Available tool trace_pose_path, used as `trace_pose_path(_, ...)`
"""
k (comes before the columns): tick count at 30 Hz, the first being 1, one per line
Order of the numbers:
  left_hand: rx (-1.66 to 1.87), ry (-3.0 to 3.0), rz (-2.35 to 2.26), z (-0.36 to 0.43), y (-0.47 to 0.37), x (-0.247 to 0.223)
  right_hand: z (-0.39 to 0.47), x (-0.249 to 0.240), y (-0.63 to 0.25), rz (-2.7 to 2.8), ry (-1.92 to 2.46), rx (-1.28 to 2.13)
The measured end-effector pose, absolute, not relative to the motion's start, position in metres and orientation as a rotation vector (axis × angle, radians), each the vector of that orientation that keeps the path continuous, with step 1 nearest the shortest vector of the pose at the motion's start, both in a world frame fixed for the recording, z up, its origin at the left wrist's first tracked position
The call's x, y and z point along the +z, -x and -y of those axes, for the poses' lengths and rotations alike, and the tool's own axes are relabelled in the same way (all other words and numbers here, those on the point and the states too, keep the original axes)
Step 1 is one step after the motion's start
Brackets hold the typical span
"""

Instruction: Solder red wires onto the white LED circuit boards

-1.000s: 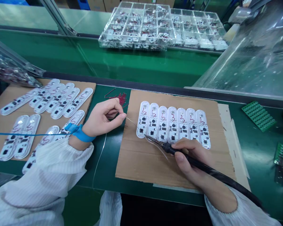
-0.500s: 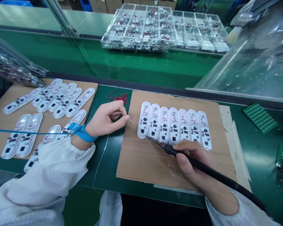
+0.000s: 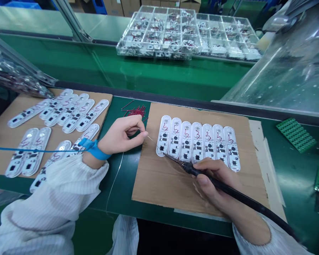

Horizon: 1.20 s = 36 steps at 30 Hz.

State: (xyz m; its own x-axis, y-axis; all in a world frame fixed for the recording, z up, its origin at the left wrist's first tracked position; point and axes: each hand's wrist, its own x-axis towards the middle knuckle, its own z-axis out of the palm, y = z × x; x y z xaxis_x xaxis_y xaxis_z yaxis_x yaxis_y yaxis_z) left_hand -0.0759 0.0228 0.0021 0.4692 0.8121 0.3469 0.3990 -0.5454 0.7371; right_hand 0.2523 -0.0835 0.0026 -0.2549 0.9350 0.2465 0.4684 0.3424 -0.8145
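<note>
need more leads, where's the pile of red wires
In the head view, the red wires lie on the green bench left of the cardboard sheet, just beyond the left hand.

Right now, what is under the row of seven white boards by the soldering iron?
The seven white boards lie side by side on a brown cardboard sheet, which rests on the green bench. What lies beneath the cardboard is covered.

Loose white boards (image 3: 61, 115) are spread over a cardboard sheet (image 3: 0, 131) at the left; red wire pieces (image 3: 134, 110) are heaped on the green bench (image 3: 117, 180). Clear compartment trays (image 3: 186, 32) are set beyond; green grid panels (image 3: 296, 134) are seen at the right.
</note>
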Motion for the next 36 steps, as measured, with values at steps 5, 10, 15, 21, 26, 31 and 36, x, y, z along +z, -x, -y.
trace_pose_path(5, 0.936, -2.142, -1.002, -0.0224, 0.0756, 0.0041, 0.0841, 0.0045, -0.2528, 1.877, 1.251, 0.831)
trace_pose_path(10, 0.938, -2.155, -0.981, -0.0227, 0.0749, 0.0036, 0.0821, 0.0026, -0.253, 1.919, 1.232, 0.803)
trace_pose_path(15, 0.936, -2.152, -0.986, -0.0229, 0.0753, 0.0042, 0.0806, -0.0003, -0.2533, 1.877, 1.196, 0.806)
trace_pose_path(21, 0.925, -2.157, -0.984, -0.0228, 0.0741, 0.0052, 0.0785, -0.0001, -0.2525, 1.956, 1.177, 0.815)
trace_pose_path(26, 0.89, -2.15, -1.003, -0.0231, 0.0741, 0.005, 0.0786, -0.0008, -0.254, 1.931, 1.172, 0.802)
trace_pose_path(31, 0.924, -2.158, -0.954, -0.0231, 0.0739, 0.004, 0.0777, -0.0014, -0.253, 1.937, 1.175, 0.833)
trace_pose_path(36, 0.871, -2.13, -0.955, -0.0232, 0.0741, 0.0059, 0.0774, -0.0031, -0.2525, 1.93, 1.188, 0.889)
